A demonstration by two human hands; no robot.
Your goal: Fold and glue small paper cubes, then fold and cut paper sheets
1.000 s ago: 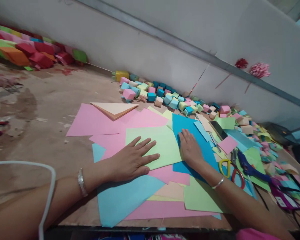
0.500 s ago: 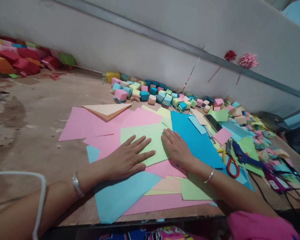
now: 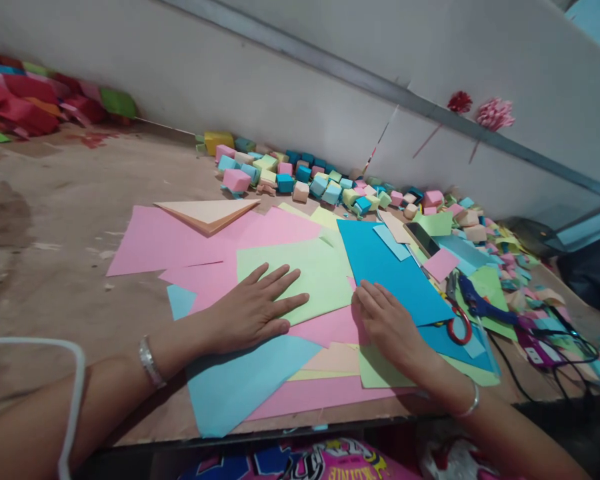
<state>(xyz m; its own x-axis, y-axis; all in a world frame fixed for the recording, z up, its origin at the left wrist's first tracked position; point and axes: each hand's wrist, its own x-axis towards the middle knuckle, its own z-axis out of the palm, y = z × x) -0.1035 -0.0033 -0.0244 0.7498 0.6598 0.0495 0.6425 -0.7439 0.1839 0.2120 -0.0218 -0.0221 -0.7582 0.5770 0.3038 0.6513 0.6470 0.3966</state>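
Note:
Flat on a light green sheet of paper point(image 3: 320, 273) lies my left hand point(image 3: 260, 303), its fingers spread. At that sheet's right edge, my right hand point(image 3: 390, 323) rests palm down with fingers stretched out close together, near a dark blue sheet point(image 3: 390, 260). Pink paper point(image 3: 165, 243) and a light blue sheet point(image 3: 240, 387) lie partly beneath the green one and my left forearm. Behind my left hand sits a folded peach paper triangle point(image 3: 210, 215). What lies under my palms is hidden.
Small paper cubes point(image 3: 285, 183) line the wall at the back. On the right are red-handled scissors point(image 3: 459, 327), a glue gun point(image 3: 485, 303) with a cord, a phone point(image 3: 423, 239) and paper scraps. Larger red paper boxes point(image 3: 27, 113) are heaped far left. A white cable point(image 3: 75, 393) loops over my left forearm.
My right hand has slid to the right and toward me across the green sheet to its edge. My left hand stays spread on the paper. The view has shifted slightly.

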